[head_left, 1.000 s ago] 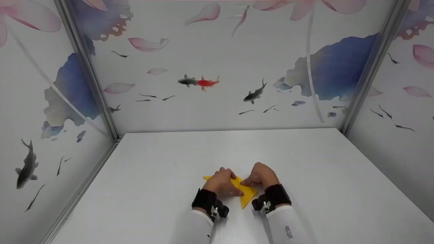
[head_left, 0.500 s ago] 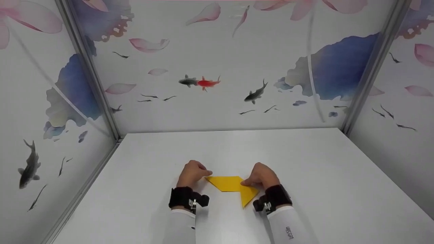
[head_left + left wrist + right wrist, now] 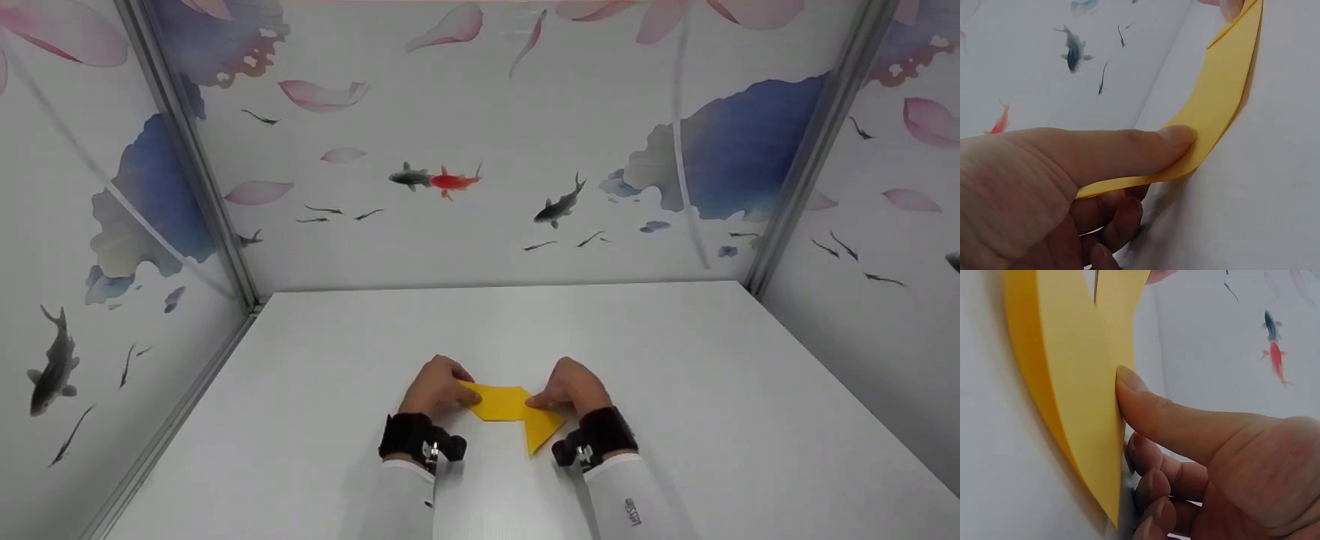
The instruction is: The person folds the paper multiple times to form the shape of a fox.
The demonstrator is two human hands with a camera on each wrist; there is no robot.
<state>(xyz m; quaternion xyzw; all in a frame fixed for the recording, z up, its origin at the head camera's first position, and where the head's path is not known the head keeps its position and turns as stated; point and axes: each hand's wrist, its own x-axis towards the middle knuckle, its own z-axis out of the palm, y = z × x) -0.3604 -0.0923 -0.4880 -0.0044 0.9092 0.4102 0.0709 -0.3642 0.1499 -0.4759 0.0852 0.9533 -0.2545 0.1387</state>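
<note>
A folded sheet of yellow paper (image 3: 501,403) lies between the two hands, with a flap pointing down toward the near side at its right end. My left hand (image 3: 435,386) pinches its left end. In the left wrist view the thumb (image 3: 1176,138) lies on top of the paper (image 3: 1221,79) and the fingers curl beneath, where the paper bends upward. My right hand (image 3: 574,386) holds the right part near the fold. In the right wrist view its thumb (image 3: 1134,385) presses at the edge of the paper (image 3: 1081,382), the other fingers curled beside and under that edge.
The white tabletop (image 3: 337,337) spreads around the hands. A back wall (image 3: 480,247) and side walls printed with fish and petals enclose it, with metal posts (image 3: 217,202) at the corners. Black wrist straps with small cameras (image 3: 450,448) sit on both wrists.
My left hand has gone from the paper's middle to its left end and now pinches it there, lifting that end slightly. The right hand has stayed at the fold.
</note>
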